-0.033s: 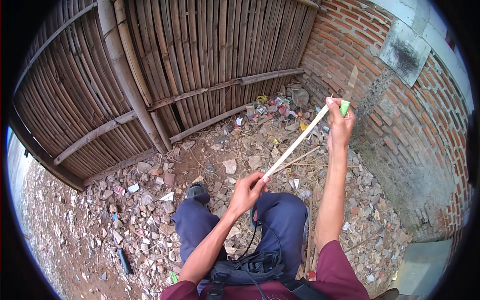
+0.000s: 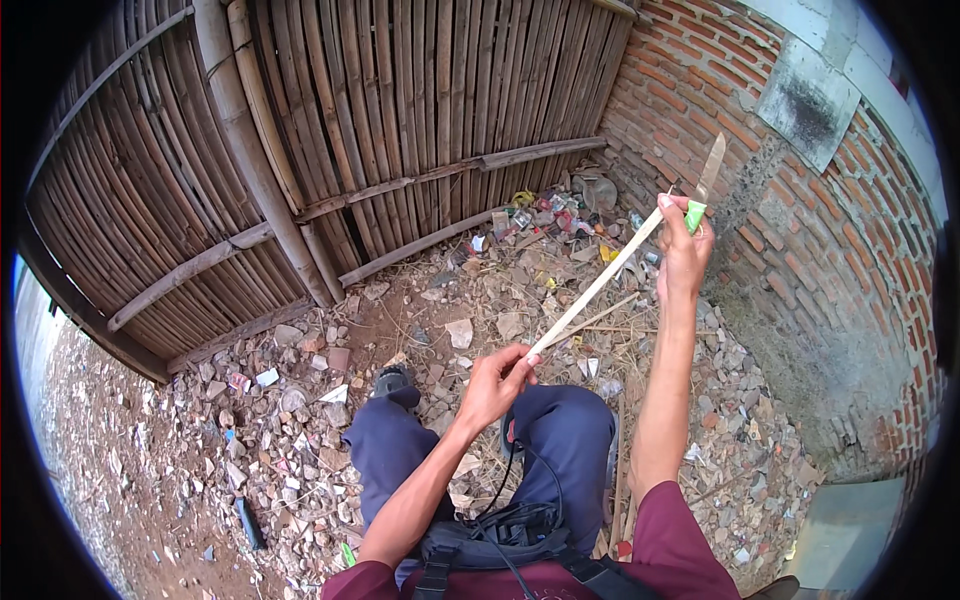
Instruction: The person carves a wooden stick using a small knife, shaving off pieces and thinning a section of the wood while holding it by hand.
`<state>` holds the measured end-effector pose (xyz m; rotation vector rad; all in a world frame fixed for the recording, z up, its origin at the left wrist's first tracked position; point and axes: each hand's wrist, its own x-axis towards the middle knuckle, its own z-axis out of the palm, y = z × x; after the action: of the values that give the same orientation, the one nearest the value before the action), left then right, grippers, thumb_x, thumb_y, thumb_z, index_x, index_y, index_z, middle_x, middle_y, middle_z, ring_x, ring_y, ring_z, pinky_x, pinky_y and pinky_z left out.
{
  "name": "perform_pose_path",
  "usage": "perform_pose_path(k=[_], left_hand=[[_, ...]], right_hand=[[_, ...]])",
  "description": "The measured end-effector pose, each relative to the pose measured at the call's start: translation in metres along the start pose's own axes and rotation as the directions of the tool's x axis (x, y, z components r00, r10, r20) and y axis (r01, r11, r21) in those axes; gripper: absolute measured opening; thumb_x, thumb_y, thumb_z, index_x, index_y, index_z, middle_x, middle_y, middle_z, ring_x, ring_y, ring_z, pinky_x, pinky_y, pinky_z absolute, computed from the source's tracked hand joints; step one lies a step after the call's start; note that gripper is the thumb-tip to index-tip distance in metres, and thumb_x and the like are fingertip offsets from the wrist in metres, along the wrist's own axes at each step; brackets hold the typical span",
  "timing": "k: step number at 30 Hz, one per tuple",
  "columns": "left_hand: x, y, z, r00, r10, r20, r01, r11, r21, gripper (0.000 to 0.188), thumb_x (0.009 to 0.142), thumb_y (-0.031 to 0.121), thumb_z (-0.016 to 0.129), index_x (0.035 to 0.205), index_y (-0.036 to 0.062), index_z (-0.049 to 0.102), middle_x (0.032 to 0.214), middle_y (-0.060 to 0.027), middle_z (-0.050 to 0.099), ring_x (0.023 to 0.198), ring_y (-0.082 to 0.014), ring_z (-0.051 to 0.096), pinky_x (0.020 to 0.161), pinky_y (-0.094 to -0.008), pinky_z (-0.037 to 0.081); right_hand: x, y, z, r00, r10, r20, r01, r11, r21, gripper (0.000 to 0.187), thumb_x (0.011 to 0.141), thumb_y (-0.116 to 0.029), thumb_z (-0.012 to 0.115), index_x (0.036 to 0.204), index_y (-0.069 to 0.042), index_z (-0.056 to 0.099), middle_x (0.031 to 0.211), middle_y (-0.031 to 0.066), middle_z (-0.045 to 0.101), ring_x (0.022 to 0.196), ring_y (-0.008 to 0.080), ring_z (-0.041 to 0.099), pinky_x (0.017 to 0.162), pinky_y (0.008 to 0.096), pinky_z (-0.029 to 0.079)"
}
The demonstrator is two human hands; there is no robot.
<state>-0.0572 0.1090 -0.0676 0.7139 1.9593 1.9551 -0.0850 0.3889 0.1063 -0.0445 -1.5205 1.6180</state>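
A pale, thin bamboo strip (image 2: 606, 277) slants up to the right between my two hands. My left hand (image 2: 493, 383) pinches its lower end above my knees. At the upper end my right hand (image 2: 684, 250) is closed round a knife with a green handle (image 2: 695, 215), and its thumb and fingertips touch the strip. The knife's blade (image 2: 712, 168) points up and away, clear of the strip. Another thin piece (image 2: 600, 316) runs off at an angle near my left fingers; whether it joins the strip I cannot tell.
Broken stones and rubble (image 2: 290, 400) cover the ground round my feet. Litter (image 2: 560, 215) is heaped in the far corner. A bamboo wall (image 2: 400, 90) stands ahead, a brick wall (image 2: 790, 240) on the right. A dark cable (image 2: 500, 490) hangs from the black waist bag (image 2: 490, 540).
My right hand and the knife have shifted slightly to the right, and the strip's upper end has moved with them. My left hand stays in place.
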Motion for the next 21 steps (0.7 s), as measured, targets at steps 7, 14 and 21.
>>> perform_pose_path(k=[7, 14, 21], left_hand=[[-0.005, -0.010, -0.003, 0.999, 0.023, 0.026, -0.023, 1.000, 0.005, 0.027, 0.113, 0.025, 0.063, 0.113, 0.0007, 0.075, 0.084, -0.0033, 0.074, 0.075, -0.0081, 0.064, 0.070, -0.0278, 0.053], [0.006, 0.010, -0.006, 0.993, 0.112, -0.025, -0.112, 0.994, 0.016, 0.025, 0.115, 0.021, 0.058, 0.114, -0.0003, 0.070, 0.086, -0.0044, 0.072, 0.082, -0.0108, 0.066, 0.078, -0.0303, 0.054], [0.019, 0.020, -0.012, 0.989, 0.148, 0.031, -0.150, 0.982, 0.118, 0.021, 0.114, 0.018, 0.059, 0.112, 0.0004, 0.069, 0.082, -0.0050, 0.066, 0.079, -0.0115, 0.062, 0.075, -0.0318, 0.052]], right_hand=[[0.024, -0.039, -0.061, 0.969, -0.127, -0.210, 0.162, 0.974, 0.158, 0.026, 0.100, -0.018, 0.081, 0.117, -0.001, 0.071, 0.082, -0.0067, 0.060, 0.052, -0.0007, 0.032, 0.047, 0.0231, 0.021], [-0.055, 0.028, -0.132, 0.965, 0.228, -0.126, -0.257, 0.912, -0.320, 0.036, 0.100, -0.017, 0.073, 0.134, -0.004, 0.072, 0.111, 0.0097, 0.081, 0.064, 0.0043, 0.058, 0.057, 0.0224, 0.047], [-0.177, 0.108, -0.204, 0.882, 0.369, -0.293, -0.470, 0.725, -0.503, 0.052, 0.096, -0.024, 0.083, 0.138, 0.003, 0.068, 0.097, 0.0021, 0.072, 0.092, 0.0126, 0.067, 0.089, 0.0325, 0.052]])
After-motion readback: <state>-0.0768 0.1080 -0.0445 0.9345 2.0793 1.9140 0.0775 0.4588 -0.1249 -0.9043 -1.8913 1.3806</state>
